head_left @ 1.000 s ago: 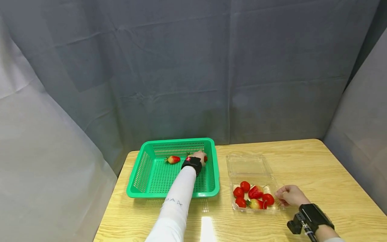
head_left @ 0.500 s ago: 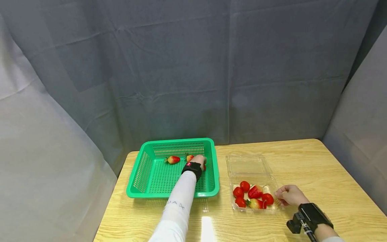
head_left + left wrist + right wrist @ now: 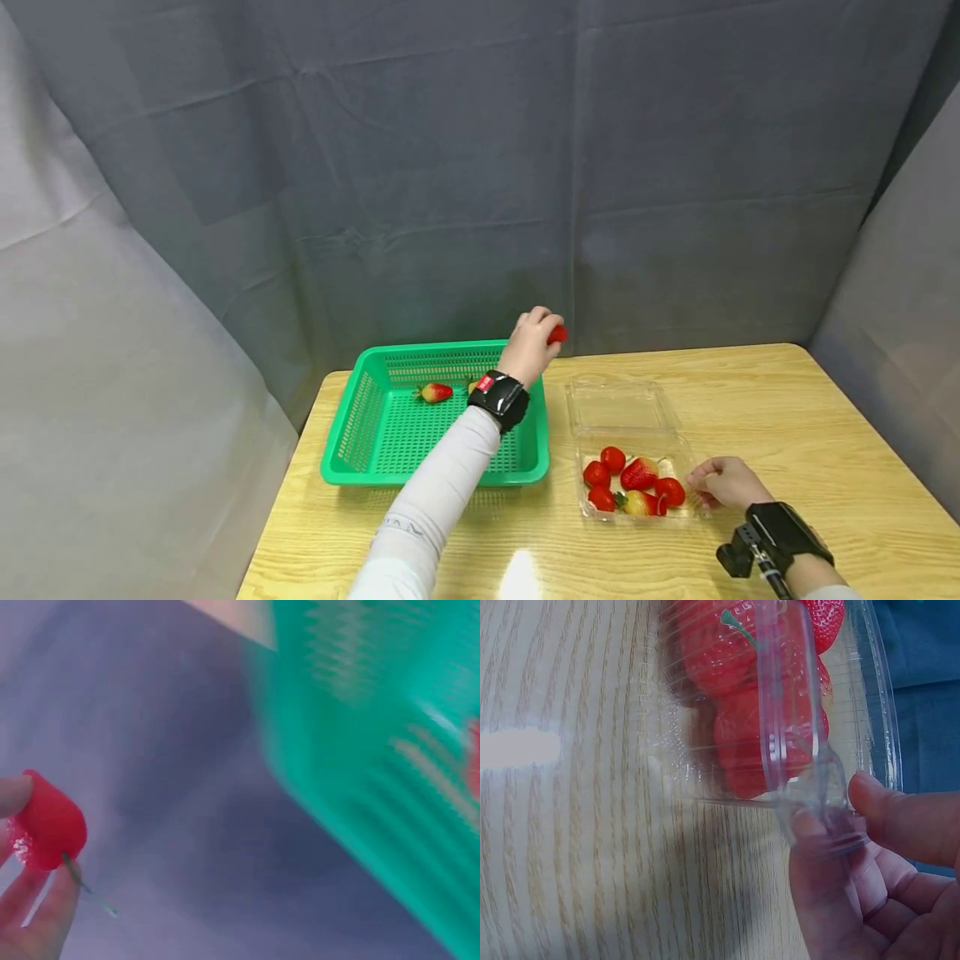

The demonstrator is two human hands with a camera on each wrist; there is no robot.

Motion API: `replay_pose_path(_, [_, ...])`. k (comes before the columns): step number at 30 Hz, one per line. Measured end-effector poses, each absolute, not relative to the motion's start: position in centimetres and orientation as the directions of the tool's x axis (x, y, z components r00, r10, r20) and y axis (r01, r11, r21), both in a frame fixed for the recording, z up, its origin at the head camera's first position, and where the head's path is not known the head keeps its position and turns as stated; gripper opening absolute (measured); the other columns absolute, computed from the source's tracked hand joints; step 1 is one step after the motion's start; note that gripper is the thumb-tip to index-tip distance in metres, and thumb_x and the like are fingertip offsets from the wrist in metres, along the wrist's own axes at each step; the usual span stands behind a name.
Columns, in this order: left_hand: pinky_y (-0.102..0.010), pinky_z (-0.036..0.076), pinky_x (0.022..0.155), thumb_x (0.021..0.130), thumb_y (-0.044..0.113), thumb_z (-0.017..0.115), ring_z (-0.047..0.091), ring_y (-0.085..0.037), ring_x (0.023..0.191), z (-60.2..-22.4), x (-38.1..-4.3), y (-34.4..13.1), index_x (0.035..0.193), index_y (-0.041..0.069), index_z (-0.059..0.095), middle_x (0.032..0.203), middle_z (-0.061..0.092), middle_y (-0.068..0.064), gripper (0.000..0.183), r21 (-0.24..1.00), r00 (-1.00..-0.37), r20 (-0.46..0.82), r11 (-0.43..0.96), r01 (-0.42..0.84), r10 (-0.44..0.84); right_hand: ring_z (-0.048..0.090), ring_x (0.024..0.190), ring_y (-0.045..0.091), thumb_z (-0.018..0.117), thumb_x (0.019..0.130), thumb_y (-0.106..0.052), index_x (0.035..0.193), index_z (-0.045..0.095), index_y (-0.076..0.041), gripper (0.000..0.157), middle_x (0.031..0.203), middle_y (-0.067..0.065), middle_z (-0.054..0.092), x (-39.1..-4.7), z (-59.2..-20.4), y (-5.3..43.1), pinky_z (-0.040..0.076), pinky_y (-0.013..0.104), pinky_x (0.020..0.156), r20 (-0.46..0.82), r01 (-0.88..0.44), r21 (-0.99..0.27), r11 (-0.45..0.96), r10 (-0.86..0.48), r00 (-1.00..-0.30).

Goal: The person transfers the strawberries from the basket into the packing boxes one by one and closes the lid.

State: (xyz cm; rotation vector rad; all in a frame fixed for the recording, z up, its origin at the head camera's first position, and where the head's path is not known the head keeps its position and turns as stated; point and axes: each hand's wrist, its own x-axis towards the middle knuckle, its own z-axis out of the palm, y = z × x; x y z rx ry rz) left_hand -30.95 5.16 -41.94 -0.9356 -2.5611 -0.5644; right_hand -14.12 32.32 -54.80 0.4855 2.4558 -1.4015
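Observation:
My left hand [image 3: 531,348] is raised over the back right corner of the green basket [image 3: 437,481], gripping a red cherry [image 3: 49,829] between fingers and thumb. The cherry's thin green stem points away from the fingertips in the left wrist view. Inside the basket lies a red and yellow strawberry [image 3: 435,392]; a second one is mostly hidden by my left wrist. With thumb and fingers, my right hand [image 3: 727,482] pinches the near right corner of a clear plastic box [image 3: 618,407]. Its lid lies folded back, and several red cherries and strawberries [image 3: 639,474] sit in it.
The wooden table [image 3: 795,417] ends at a back edge just behind the basket and the box. A grey cloth [image 3: 435,183] hangs behind it, with paler cloth on both sides. Bright glare [image 3: 520,575] shows on the table's front part.
My left hand has come up out of the basket, rising back and to the right with the cherry. My right hand keeps its place at the box corner.

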Motion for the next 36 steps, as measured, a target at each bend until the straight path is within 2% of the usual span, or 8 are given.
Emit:
replay_pose_path(4, [-0.019, 0.041, 0.085, 0.078, 0.016, 0.069, 0.053, -0.017, 0.094, -40.3, -27.6, 8.9, 0.108, 0.013, 0.063, 0.107, 0.056, -0.002, 0.030, 0.177, -0.611, 0.455, 0.606, 0.775, 0.648, 0.055, 0.056, 0.016, 0.057, 0.086, -0.004, 0.086, 0.053, 0.010, 0.015, 0.067, 0.009, 0.055, -14.3, -54.9, 32.4, 0.049, 0.031, 0.053, -0.390, 0.413, -0.774, 0.480, 0.152, -0.908])
replay_pose_path(7, [-0.015, 0.040, 0.081, 0.079, 0.018, 0.069, 0.052, -0.013, 0.091, -41.0, -25.3, 11.6, 0.108, 0.015, 0.063, 0.104, 0.056, 0.001, 0.030, 0.160, -0.580, 0.390, 0.567, 0.808, 0.715, 0.055, 0.056, 0.016, 0.057, 0.086, -0.004, 0.086, 0.053, 0.010, 0.015, 0.068, 0.009, 0.056, -14.4, -54.8, 32.4, 0.049, 0.030, 0.053, -0.386, 0.409, -0.773, 0.485, 0.152, -0.910])
replay_pose_path(11, [-0.012, 0.039, 0.076, 0.079, 0.023, 0.070, 0.052, -0.007, 0.087, -44.3, -22.9, 14.4, 0.109, 0.019, 0.064, 0.100, 0.056, 0.005, 0.031, 0.131, -0.605, 0.264, 0.593, 0.794, 0.751, 0.056, 0.055, 0.016, 0.056, 0.086, -0.003, 0.085, 0.053, 0.010, 0.014, 0.067, 0.009, 0.055, -14.3, -54.7, 32.4, 0.049, 0.030, 0.053, -0.381, 0.403, -0.781, 0.476, 0.147, -0.913])
replay_pose_path(15, [-0.012, 0.041, 0.069, 0.076, 0.024, 0.073, 0.053, -0.006, 0.083, -48.6, -21.4, 15.7, 0.106, 0.025, 0.065, 0.095, 0.055, 0.009, 0.031, 0.118, -0.676, 0.145, 0.665, 0.737, 0.723, 0.055, 0.055, 0.016, 0.056, 0.085, -0.002, 0.083, 0.053, 0.011, 0.013, 0.067, 0.008, 0.055, -14.3, -54.6, 32.2, 0.049, 0.031, 0.053, -0.378, 0.401, -0.794, 0.457, 0.145, -0.914])
replay_pose_path(22, [-0.012, 0.039, 0.059, 0.071, 0.023, 0.075, 0.053, -0.003, 0.073, -53.3, -20.7, 15.3, 0.092, 0.025, 0.068, 0.082, 0.055, 0.010, 0.023, 0.078, -0.724, 0.074, 0.720, 0.690, 0.686, 0.055, 0.056, 0.016, 0.056, 0.086, -0.002, 0.084, 0.053, 0.010, 0.013, 0.068, 0.008, 0.054, -14.3, -54.5, 32.2, 0.049, 0.031, 0.053, -0.390, 0.416, -0.786, 0.458, 0.154, -0.908])
replay_pose_path(30, [-0.017, 0.038, 0.054, 0.070, 0.022, 0.075, 0.052, -0.005, 0.069, -54.5, -20.4, 14.9, 0.085, 0.025, 0.065, 0.078, 0.050, 0.009, 0.019, 0.096, -0.747, 0.045, 0.742, 0.664, 0.663, 0.055, 0.057, 0.016, 0.056, 0.086, -0.003, 0.085, 0.052, 0.010, 0.014, 0.068, 0.007, 0.054, -14.4, -54.5, 32.4, 0.049, 0.030, 0.053, -0.384, 0.404, -0.785, 0.469, 0.143, -0.912])
replay_pose_path(33, [-0.015, 0.040, 0.055, 0.069, 0.021, 0.075, 0.053, -0.004, 0.073, -53.9, -20.5, 14.7, 0.096, 0.025, 0.066, 0.086, 0.054, 0.009, 0.029, 0.121, -0.740, 0.039, 0.732, 0.670, 0.671, 0.055, 0.057, 0.016, 0.056, 0.086, -0.003, 0.084, 0.053, 0.010, 0.014, 0.068, 0.008, 0.055, -14.4, -54.6, 32.5, 0.049, 0.030, 0.053, -0.382, 0.401, -0.786, 0.470, 0.139, -0.913])
replay_pose_path(36, [-0.014, 0.043, 0.060, 0.071, 0.022, 0.073, 0.054, -0.005, 0.084, -51.1, -21.1, 14.0, 0.109, 0.025, 0.064, 0.098, 0.055, 0.008, 0.040, 0.187, -0.741, 0.058, 0.722, 0.666, 0.669, 0.055, 0.057, 0.016, 0.055, 0.086, -0.001, 0.085, 0.053, 0.010, 0.012, 0.068, 0.008, 0.055, -14.4, -54.9, 32.5, 0.049, 0.030, 0.053, -0.392, 0.412, -0.787, 0.460, 0.143, -0.909])
